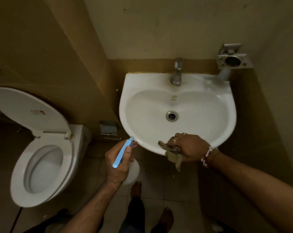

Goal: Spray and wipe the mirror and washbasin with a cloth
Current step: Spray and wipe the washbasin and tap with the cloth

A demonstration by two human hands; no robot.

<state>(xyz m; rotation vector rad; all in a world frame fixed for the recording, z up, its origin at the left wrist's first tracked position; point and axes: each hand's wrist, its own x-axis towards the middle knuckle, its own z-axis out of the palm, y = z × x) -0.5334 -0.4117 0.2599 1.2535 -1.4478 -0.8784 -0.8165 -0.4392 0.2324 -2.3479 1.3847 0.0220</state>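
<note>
A white washbasin (209, 105) hangs on the wall, with a metal tap (176, 73) at its back and a drain (172, 116) in the middle. My right hand (189, 147) grips a crumpled beige cloth (173, 156) against the basin's front rim; part of the cloth hangs below the rim. My left hand (118, 163) holds a spray bottle (131, 172) with a white body and a light blue trigger head, its nozzle close to the basin's front left edge. No mirror is in view.
A white toilet (46, 165) with its lid up stands to the left. A metal holder (233, 59) with a brush sits on the wall at the basin's back right. A paper holder (108, 127) is on the wall between toilet and basin. My bare feet stand on the tiled floor.
</note>
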